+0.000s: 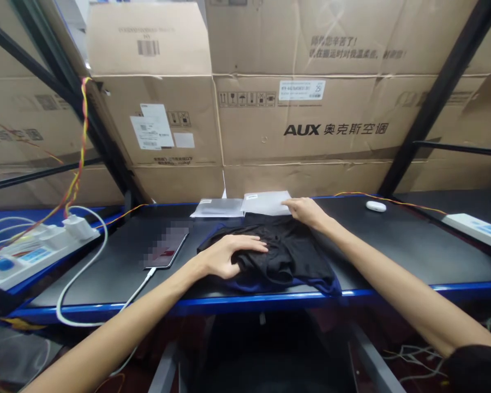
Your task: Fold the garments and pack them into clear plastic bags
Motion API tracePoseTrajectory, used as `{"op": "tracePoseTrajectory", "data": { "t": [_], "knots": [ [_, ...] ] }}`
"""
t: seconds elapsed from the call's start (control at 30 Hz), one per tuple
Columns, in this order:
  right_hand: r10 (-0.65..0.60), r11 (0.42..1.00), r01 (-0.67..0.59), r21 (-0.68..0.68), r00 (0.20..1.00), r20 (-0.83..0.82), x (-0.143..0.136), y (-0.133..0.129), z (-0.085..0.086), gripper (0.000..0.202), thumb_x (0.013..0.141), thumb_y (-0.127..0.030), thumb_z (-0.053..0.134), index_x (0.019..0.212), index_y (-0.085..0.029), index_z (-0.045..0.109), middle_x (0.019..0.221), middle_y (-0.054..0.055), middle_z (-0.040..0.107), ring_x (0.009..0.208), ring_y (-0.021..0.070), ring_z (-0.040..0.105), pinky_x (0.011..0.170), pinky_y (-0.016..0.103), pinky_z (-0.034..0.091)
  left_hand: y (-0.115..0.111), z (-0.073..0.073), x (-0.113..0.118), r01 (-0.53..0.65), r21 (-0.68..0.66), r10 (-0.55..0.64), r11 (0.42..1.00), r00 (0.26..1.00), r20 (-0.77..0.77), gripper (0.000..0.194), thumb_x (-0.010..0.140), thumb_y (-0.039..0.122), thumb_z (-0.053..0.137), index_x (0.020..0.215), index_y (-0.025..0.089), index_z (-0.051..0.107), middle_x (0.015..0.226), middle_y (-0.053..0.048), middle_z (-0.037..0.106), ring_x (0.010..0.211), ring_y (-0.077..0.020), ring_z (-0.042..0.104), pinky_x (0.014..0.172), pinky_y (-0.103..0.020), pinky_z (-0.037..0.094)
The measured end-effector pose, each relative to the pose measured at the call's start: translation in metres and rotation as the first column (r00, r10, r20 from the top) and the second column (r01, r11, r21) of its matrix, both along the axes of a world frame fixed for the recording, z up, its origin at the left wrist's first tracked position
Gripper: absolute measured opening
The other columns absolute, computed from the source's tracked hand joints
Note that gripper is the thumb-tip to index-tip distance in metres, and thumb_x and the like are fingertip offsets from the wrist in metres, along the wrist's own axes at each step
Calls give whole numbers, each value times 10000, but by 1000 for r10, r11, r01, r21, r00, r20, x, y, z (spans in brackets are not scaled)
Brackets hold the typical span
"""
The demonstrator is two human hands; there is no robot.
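Observation:
A crumpled black cloth (294,256) with dark blue fabric (331,285) showing beneath it lies near the front edge of the table. My left hand (231,254) rests on the cloth's left part, thumb and fingers apart. At the cloth's back right corner, my right hand (306,210) has its fingers closed at the edge of a white translucent packet (265,203); whether they pinch the packet or the cloth is hard to tell. Another flat packet (217,207) lies just left of it, behind the cloth.
A phone (167,248) on a white cable (106,240) lies left. Power strips stand at the far left (36,254) and right (477,229). A white case (376,206) sits back right. Large cardboard boxes (311,147) and dark metal posts (433,103) rise behind.

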State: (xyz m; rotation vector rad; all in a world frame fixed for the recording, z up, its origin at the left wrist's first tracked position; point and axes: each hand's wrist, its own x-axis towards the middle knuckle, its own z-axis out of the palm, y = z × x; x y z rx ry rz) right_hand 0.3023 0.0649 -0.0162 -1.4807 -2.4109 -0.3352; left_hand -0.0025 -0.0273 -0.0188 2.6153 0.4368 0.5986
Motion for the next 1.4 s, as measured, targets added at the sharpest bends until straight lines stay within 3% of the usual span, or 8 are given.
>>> {"op": "tracePoseTrajectory", "data": {
  "t": [0.13,0.4,0.53,0.67,0.8,0.93,1.1,1.4],
  "knots": [
    [-22,999,22,-50,1000,-15,3,8,-11,402,931,-151,460,1269,-197,672,1173,99,730,1034,250,703,933,329,511,2,0,1,-57,16,58,998,996,-67,915,512,58,466,1403,256,536,1542,-36,414,1400,-275,421,1186,-447,308],
    [56,998,-56,9,988,-145,19,-14,-3,422,946,-213,441,1329,-194,619,1308,73,658,1191,242,631,1033,364,481,5,12,12,-192,111,203,975,974,-99,807,603,8,459,1357,267,580,1327,0,644,1198,-200,618,1033,-307,469],
    [180,983,-167,78,963,-198,30,-35,-6,387,918,-216,477,1250,-187,672,1259,84,689,1190,253,631,1050,406,482,-2,31,39,-387,346,445,855,890,-102,665,718,86,544,1364,241,574,1281,-43,671,1101,-256,657,926,-347,517],
    [210,978,-209,24,962,-175,36,-57,-15,366,932,-235,468,1220,-202,691,1244,84,697,1186,266,633,1043,435,491,-5,23,69,-430,511,561,744,818,-128,562,828,151,535,1386,215,524,1303,-94,633,1043,-271,649,851,-360,522],
    [239,964,-254,-72,956,-171,42,-78,-21,385,963,-310,460,1264,-186,666,1313,101,653,1242,277,592,1078,457,465,-3,7,74,-307,488,486,817,822,-296,552,846,232,566,1394,207,508,1229,-110,658,1009,-279,638,831,-366,521],
    [211,956,-249,-157,952,-222,51,-93,-25,427,975,-388,473,1360,-245,589,1386,57,600,1307,274,534,1104,483,441,3,19,54,-235,341,344,910,887,-307,677,838,344,601,1483,262,409,1457,-97,511,1140,-301,595,994,-441,461],
    [202,943,-250,-219,954,-222,57,-96,-30,471,983,-424,464,1418,-255,530,1444,33,541,1382,262,438,1143,466,404,19,37,34,-77,176,138,981,920,-366,873,670,76,576,1494,303,397,1591,-50,325,1388,-301,410,1128,-429,360],
    [216,938,-273,-214,942,-256,57,-94,-33,453,970,-404,502,1397,-260,556,1436,39,541,1375,280,443,1141,496,402,33,18,50,-119,346,235,931,919,-316,527,743,71,565,1235,245,642,1182,-49,688,1075,-232,648,929,-326,492]
  ]
}}
